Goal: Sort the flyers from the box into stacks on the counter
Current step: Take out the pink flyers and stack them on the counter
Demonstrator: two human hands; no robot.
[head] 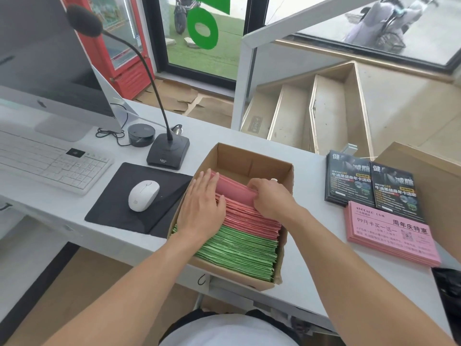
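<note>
An open cardboard box (252,158) stands on the white counter (306,283). It holds pink flyers (249,218) standing on edge in its far part and green flyers (239,250) in its near part. My left hand (202,206) lies with straight fingers against the left side of the pink flyers. My right hand (272,196) has its fingers curled over the top of a bundle of pink flyers (232,187) that leans away from the rest. To the right of the box lie a pink stack (391,236) and two black stacks (371,188) on the counter.
Left of the box are a black mouse pad (119,208) with a white mouse (143,195), a desk microphone (168,153), a white keyboard (47,163) and a monitor (45,61). A brown cardboard piece (434,181) stands at the far right. A dark object (449,288) lies at the right edge.
</note>
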